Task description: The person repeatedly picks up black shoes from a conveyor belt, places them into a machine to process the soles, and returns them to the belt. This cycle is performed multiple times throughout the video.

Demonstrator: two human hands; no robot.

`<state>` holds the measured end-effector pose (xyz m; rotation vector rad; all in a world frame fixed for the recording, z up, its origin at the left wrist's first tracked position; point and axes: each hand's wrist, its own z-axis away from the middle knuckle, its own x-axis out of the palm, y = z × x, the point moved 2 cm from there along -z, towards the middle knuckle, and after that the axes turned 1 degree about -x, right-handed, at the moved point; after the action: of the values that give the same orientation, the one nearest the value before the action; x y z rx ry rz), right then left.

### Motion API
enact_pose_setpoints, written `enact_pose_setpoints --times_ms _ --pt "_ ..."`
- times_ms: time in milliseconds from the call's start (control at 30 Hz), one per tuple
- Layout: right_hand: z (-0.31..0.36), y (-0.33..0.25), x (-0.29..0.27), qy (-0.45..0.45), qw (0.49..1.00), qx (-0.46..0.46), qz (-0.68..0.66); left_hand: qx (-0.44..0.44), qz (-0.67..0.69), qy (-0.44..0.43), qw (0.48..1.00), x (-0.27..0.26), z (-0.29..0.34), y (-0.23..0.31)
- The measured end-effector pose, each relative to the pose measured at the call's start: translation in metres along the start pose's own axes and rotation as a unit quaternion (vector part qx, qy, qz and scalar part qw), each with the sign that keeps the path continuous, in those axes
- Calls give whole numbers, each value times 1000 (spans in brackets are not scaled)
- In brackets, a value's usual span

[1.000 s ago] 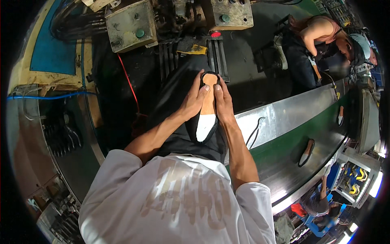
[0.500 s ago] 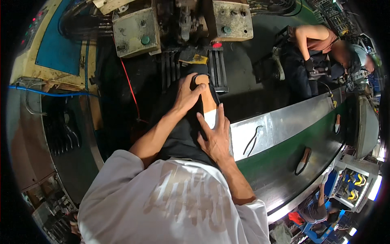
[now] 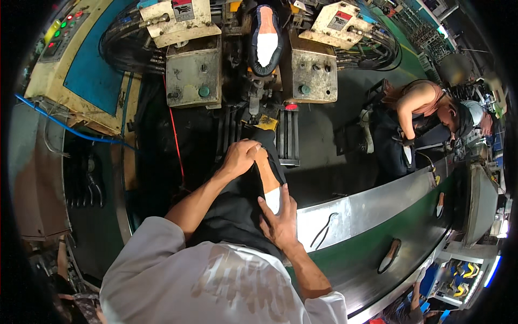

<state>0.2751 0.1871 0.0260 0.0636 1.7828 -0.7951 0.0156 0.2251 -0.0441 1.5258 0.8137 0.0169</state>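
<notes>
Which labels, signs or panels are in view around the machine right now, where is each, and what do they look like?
Left warning label: atop the left cream clamp housing, small rectangle, red, white and black.
Right warning label: atop the right cream housing, tilted rectangle, red band over white.
Control panel: far upper left, slanted, with green, yellow and red lights.
Yellow tag: below the clamp, above the left hand.

Two shoes: one in hands (image 3: 268,178), one on machine (image 3: 266,40); two soles on belt (image 3: 389,256) (image 3: 440,203)
</notes>
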Motion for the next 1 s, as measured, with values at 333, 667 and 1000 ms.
enact_pose_setpoints --times_ms 333,667,1000 --pt "-4 5 -12 12 998 35 -54 14 117 -206 971 -10 -7 7" --pt "-111 34 -101 173 983 53 24 -147 513 -37 845 -104 -274 52" --pt "-349 30 -111 224 971 -76 44 -14 522 -58 851 -181 -134 85"
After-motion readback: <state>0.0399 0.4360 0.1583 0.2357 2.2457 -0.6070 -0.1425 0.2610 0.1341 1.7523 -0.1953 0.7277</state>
